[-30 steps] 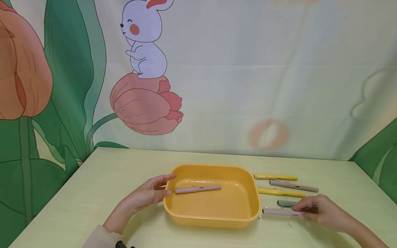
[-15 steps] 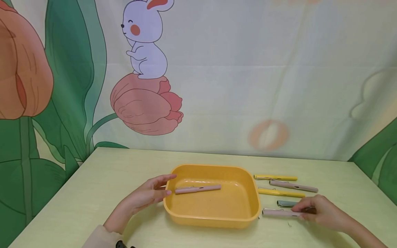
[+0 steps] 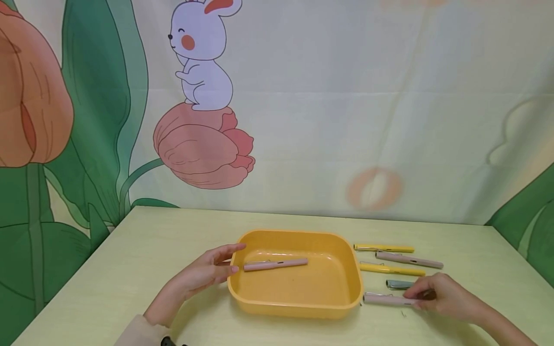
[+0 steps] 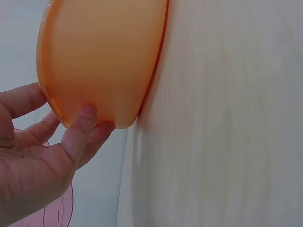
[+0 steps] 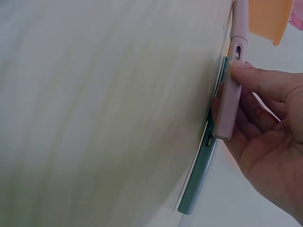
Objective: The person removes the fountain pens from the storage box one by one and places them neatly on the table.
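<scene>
My right hand [image 3: 447,297] pinches a pale pink pen [image 3: 387,299] by its barrel, beside the right side of a yellow tray [image 3: 298,310]. In the right wrist view the thumb lies on the pink pen [image 5: 232,99], with fingers behind it. A grey-green pen [image 3: 398,284] lies just behind, partly hidden by that hand. My left hand [image 3: 212,266] holds the tray's left end, with fingertips at the rim and others against the outer wall, as the left wrist view shows on the tray [image 4: 102,56]. Inside the tray lies another pink pen [image 3: 277,264].
Two yellow pens, the far one [image 3: 385,248] and the nearer one [image 3: 394,269], lie right of the tray with a mauve pen [image 3: 411,260] between them. A printed cloth [image 3: 303,120] hangs behind the pale table [image 3: 182,235]. A tiny scrap [image 3: 404,314] lies near the right hand.
My right hand and the pink pen have shifted slightly left and toward the near edge. The left hand, the tray and the other pens look unmoved.
</scene>
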### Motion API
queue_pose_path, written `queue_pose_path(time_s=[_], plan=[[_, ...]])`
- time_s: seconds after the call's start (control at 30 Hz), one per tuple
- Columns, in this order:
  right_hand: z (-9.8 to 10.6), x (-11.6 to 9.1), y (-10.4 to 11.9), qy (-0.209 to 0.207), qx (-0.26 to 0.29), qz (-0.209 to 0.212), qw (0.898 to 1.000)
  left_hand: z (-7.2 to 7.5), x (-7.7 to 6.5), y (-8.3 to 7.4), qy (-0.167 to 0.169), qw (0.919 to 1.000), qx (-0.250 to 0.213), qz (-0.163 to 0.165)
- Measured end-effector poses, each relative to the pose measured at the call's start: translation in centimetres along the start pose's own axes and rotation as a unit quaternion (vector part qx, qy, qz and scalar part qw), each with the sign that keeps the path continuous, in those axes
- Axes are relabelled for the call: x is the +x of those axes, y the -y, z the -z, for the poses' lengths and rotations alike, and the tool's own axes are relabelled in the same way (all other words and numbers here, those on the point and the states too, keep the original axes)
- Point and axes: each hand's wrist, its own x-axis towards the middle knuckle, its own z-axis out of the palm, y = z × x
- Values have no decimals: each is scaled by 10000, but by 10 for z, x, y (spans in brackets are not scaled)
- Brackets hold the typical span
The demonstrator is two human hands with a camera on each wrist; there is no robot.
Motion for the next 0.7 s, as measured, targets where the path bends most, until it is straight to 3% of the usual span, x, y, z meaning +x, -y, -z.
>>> queue_pose_path(time_s=[0.4, 0.7], plan=[[0, 1, 2, 203, -27, -528, 9984, -1, 1, 1, -16, 10000, -3, 14], [0, 2, 4, 186, -40, -546, 9983, 1, 0, 1, 77, 10000, -28, -37]])
